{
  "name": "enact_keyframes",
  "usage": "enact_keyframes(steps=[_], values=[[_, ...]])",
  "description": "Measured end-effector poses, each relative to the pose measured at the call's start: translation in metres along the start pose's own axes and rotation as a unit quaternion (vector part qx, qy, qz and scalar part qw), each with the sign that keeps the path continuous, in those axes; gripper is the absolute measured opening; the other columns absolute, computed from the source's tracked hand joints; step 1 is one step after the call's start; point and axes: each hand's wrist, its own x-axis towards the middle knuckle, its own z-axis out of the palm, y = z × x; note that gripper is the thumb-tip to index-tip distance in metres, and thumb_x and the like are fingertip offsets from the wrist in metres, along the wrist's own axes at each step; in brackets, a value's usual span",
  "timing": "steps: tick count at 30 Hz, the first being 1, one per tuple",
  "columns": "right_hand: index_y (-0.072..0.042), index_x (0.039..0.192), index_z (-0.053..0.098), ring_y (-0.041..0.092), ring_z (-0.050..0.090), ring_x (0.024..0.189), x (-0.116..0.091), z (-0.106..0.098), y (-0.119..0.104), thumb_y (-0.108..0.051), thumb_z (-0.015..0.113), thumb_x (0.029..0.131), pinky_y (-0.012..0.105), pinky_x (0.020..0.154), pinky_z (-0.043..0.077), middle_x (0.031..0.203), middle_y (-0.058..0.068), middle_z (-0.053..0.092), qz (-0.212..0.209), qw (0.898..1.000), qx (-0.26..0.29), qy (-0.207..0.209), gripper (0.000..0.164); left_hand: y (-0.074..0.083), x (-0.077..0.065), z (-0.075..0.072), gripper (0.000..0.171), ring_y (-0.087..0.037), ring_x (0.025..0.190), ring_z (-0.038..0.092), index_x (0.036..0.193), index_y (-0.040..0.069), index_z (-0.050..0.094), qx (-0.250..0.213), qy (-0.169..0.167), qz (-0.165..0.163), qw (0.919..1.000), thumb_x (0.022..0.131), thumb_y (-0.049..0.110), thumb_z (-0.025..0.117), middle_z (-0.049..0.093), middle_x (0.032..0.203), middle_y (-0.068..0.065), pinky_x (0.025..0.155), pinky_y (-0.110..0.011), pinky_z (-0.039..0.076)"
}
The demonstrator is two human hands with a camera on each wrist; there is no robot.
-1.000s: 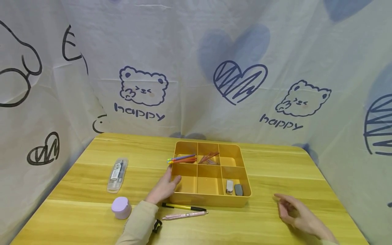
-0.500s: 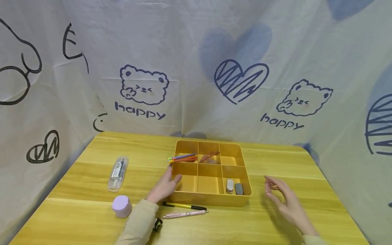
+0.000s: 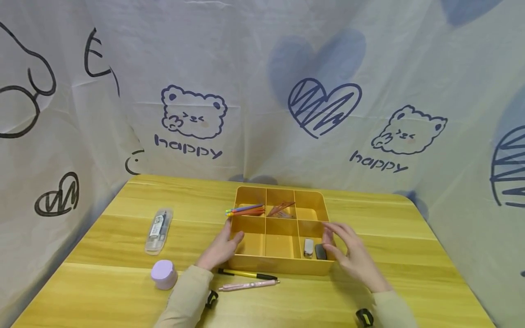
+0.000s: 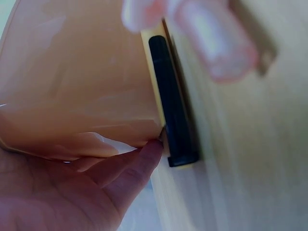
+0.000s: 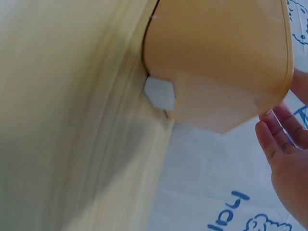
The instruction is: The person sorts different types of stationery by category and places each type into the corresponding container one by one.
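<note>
A yellow six-compartment organizer box (image 3: pixel 279 264) stands on the table. My left hand (image 3: pixel 219 250) grips its left wall, with the thumb over the rim; in the left wrist view the fingers (image 4: pixel 132 180) lie along the outside. At the front right corner, my right hand (image 3: pixel 348 253) straddles the rim, thumb near a grey eraser (image 3: pixel 321 252); the fingers look loosely bent and firm contact cannot be told. A white eraser (image 3: pixel 308 247) lies beside the grey one. Colored pens (image 3: pixel 246 211) stick out of the back left compartment, and reddish clear set squares (image 3: pixel 280 209) lean in the back middle one.
Before the box lie a yellow-black pen (image 3: pixel 248 274) and a pink pen (image 3: pixel 249 285). At left are a clear pen case (image 3: pixel 158 231) and a lilac round container (image 3: pixel 164 274). A pale angular piece (image 5: pixel 160 93) touches the box's foot.
My right hand has moved left from the bare table at the right to the box's right rim. The left hand keeps its hold on the left wall; the box has not visibly moved.
</note>
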Motion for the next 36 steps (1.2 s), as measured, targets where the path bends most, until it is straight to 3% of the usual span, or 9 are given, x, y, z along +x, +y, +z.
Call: enact_keyframes(steps=[9,14,18,22,28,30,32,34,36], values=[[-0.002,0.126,0.060,0.027,0.055,0.107,0.021,0.018,-0.004,-0.001,0.078,0.074,0.053,0.094,0.049,0.117,0.013,0.061,0.012,0.996,-0.016,-0.085,0.055,0.002,0.000,-0.003,0.072,-0.047,0.135,0.019,0.149,-0.011,-0.005,0.004,-0.001,0.004,1.0000,0.104,0.023,0.040,0.006,0.151,-0.035,0.114,-0.057,0.013],[0.001,0.120,0.063,0.026,0.060,0.096,0.032,0.020,-0.003,-0.002,0.076,0.077,0.052,0.091,0.051,0.104,0.011,0.066,0.029,0.990,-0.024,-0.137,0.046,0.012,-0.003,-0.006,0.077,-0.046,0.133,0.026,0.146,-0.016,-0.004,0.043,0.006,-0.015,0.9989,0.104,0.032,0.039,0.017,0.147,-0.039,0.113,-0.055,0.019],[0.003,0.113,0.066,0.020,0.061,0.081,0.040,0.023,-0.004,0.002,0.074,0.077,0.047,0.086,0.055,0.085,0.003,0.065,0.027,0.982,-0.034,-0.181,0.037,0.018,-0.016,-0.008,0.083,-0.046,0.134,0.023,0.143,-0.022,-0.004,0.078,0.005,-0.017,0.9968,0.103,0.038,0.038,0.014,0.146,-0.042,0.113,-0.055,0.021],[-0.005,0.098,0.069,0.017,0.056,0.067,0.044,0.027,-0.007,0.006,0.072,0.074,0.039,0.072,0.054,0.073,-0.001,0.062,0.021,0.977,-0.055,-0.204,0.026,0.024,-0.033,-0.013,0.089,-0.045,0.136,0.017,0.143,-0.022,-0.003,0.109,-0.004,-0.001,0.9940,0.102,0.045,0.038,0.003,0.148,-0.041,0.114,-0.055,0.019],[-0.016,0.078,0.062,0.014,0.049,0.062,0.045,0.031,-0.011,0.004,0.070,0.071,0.040,0.072,0.037,0.064,-0.004,0.058,0.038,0.967,-0.095,-0.232,0.022,0.037,-0.055,-0.016,0.081,-0.044,0.132,0.029,0.144,-0.020,0.012,0.163,0.010,0.031,0.9860,0.101,0.039,0.045,0.020,0.147,-0.038,0.110,-0.054,0.028],[-0.015,0.082,0.065,0.015,0.052,0.065,0.044,0.032,-0.009,0.000,0.071,0.073,0.043,0.076,0.040,0.070,-0.002,0.064,0.032,0.970,-0.098,-0.223,0.018,0.041,-0.060,-0.014,0.075,-0.045,0.129,0.035,0.142,-0.020,0.022,0.199,0.020,0.048,0.9786,0.100,0.036,0.048,0.027,0.145,-0.038,0.107,-0.055,0.033],[-0.010,0.091,0.070,0.019,0.060,0.074,0.041,0.032,-0.005,-0.003,0.073,0.077,0.045,0.081,0.048,0.082,0.002,0.069,0.023,0.978,-0.078,-0.192,0.016,0.045,-0.064,-0.010,0.071,-0.046,0.124,0.041,0.139,-0.020,0.031,0.234,0.030,0.065,0.9695,0.099,0.034,0.050,0.031,0.143,-0.039,0.100,-0.056,0.042],[-0.004,0.099,0.071,0.024,0.063,0.084,0.035,0.031,0.001,-0.003,0.073,0.079,0.048,0.082,0.052,0.093,0.009,0.071,0.012,0.991,-0.037,-0.128,0.020,0.047,-0.065,-0.005,0.070,-0.048,0.122,0.043,0.138,-0.020,0.033,0.260,0.032,0.070,0.9624,0.099,0.036,0.049,0.029,0.143,-0.039,0.096,-0.056,0.046],[0.003,0.105,0.070,0.028,0.062,0.097,0.026,0.029,0.011,0.000,0.073,0.080,0.046,0.088,0.052,0.104,0.016,0.069,0.013,0.999,0.013,-0.038,0.025,0.047,-0.065,0.000,0.071,-0.048,0.118,0.046,0.139,-0.020,0.032,0.272,0.035,0.074,0.9589,0.100,0.037,0.049,0.027,0.144,-0.040,0.086,-0.055,0.052]])
